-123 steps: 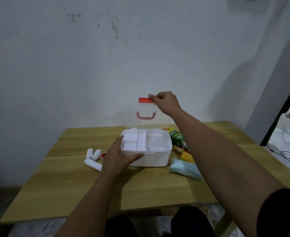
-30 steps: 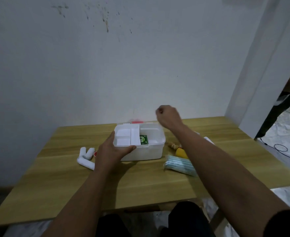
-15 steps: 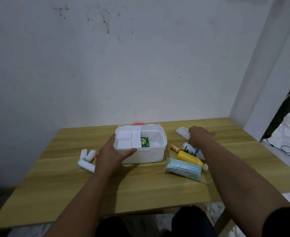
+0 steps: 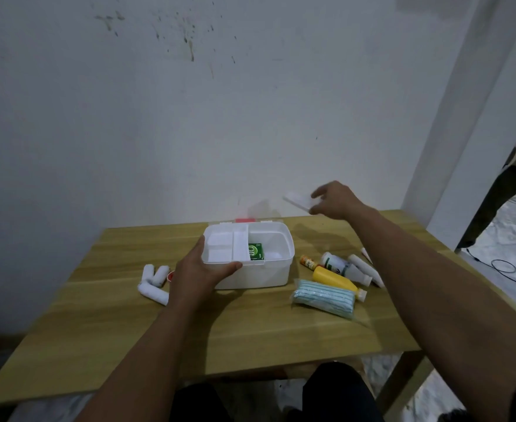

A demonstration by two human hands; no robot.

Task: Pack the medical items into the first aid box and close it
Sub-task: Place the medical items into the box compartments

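The white first aid box stands open at the table's middle, its lid folded back toward the wall. A white divider tray fills its left half and a green packet lies inside. My left hand grips the box's front left corner. My right hand is raised above the table to the right of the box, holding a flat white pack. On the table right of the box lie a yellow bottle, a white bottle, a small orange-capped bottle, a white tube and a pack of blue masks.
Three white bandage rolls and a small red item lie left of the box. The wooden table stands against a white wall. A doorway with a cable on the floor opens at the right.
My right hand has picked the flat white pack up off the table and lifted it toward the left. Earlier the lid was swung open. My left hand stays on the box.
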